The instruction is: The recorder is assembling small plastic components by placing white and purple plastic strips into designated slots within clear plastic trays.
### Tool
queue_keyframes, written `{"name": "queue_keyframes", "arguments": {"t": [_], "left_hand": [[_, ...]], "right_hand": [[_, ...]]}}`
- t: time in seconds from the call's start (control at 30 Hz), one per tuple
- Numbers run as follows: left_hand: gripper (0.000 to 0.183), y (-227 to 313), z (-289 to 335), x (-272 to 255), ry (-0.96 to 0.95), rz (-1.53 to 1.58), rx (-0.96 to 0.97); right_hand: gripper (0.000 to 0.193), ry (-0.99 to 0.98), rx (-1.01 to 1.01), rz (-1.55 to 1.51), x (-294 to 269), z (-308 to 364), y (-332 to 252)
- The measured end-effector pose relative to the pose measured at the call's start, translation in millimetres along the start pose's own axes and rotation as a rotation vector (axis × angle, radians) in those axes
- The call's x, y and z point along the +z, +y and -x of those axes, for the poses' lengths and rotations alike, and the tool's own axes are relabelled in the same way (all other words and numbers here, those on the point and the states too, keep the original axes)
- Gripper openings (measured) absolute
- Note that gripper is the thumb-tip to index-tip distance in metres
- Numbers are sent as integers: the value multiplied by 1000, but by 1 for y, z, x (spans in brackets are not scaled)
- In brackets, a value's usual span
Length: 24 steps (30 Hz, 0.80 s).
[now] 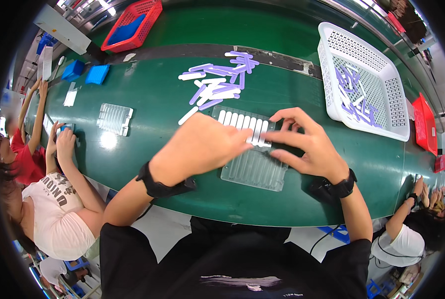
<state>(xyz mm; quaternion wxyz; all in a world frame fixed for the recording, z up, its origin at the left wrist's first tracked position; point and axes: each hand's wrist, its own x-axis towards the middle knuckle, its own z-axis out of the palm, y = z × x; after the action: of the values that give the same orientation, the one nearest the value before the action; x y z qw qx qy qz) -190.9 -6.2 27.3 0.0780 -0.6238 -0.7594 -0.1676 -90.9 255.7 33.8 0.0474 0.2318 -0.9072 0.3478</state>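
Observation:
In front of me, a clear plastic tray (254,172) with long grooves lies open on the green table. White rounded sticks (239,121) stand side by side in its far half; the near half shows bare grooves. From the left, my left hand (200,147) reaches over the tray, its fingers bent together at the sticks' near ends. Motion blurs it slightly, and whatever it pinches is hidden. At the right end of the row is my right hand (309,144), fingers apart, index fingertip at the last sticks. Just beyond the tray lies a loose pile of purple and white sticks (217,87).
A white perforated basket (332,107) with more sticks stands at right, beside a red bin (424,124). Another clear tray (115,119) lies to the left. Farther off are blue boxes (97,74) and a red basket (155,17). Co-workers sit on both sides.

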Motion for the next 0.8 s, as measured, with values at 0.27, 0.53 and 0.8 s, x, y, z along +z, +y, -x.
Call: {"name": "queue_keyframes", "arguments": {"t": [0.27,0.53,0.8], "left_hand": [[86,-60,27,-23,-253,466,-458],[72,-61,25,-1,-132,516,-405],[74,-53,31,-9,45,632,-416]], "right_hand": [[78,-80,77,48,-3,2,11],[87,-115,114,12,-5,-4,10],[68,77,-89,293,11,-31,4]]}}
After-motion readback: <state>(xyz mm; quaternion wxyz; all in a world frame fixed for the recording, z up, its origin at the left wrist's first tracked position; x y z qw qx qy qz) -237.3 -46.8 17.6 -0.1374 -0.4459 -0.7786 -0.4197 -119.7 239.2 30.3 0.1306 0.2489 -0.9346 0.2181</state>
